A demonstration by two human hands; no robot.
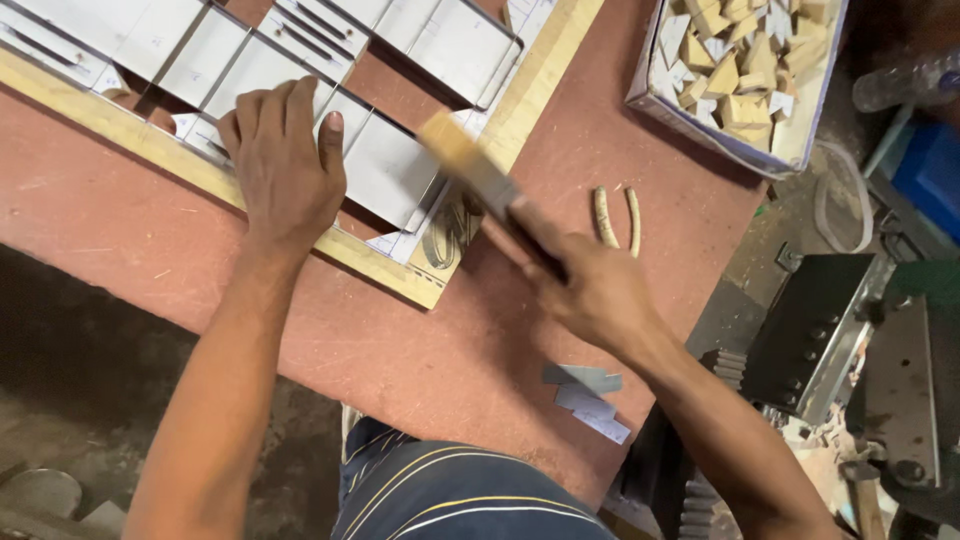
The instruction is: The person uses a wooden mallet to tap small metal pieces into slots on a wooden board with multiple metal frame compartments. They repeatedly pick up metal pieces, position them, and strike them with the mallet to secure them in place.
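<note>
Pressing flat, the person's left hand [285,165] has its grip spread, palm and fingers down on the pale wooden board with bent shiny steel strips [300,70] standing in it, right at the near edge of that board. The right hand [590,290] has its grip wrapped tight around the dark handle of a wooden-headed hammer [480,175], whose blurred head sits over the board's near corner, just beside the left hand. All of it lies on a reddish-brown counter [440,350]. Up at the far right corner of the counter there's a shallow white cardboard box of small tan wooden blocks [745,65], rectangular, sitting at an angle. Two thin curved cream strips [618,218] lie near the right hand, and a few grey metal offcuts [590,400] sit at the counter's near edge.
</note>
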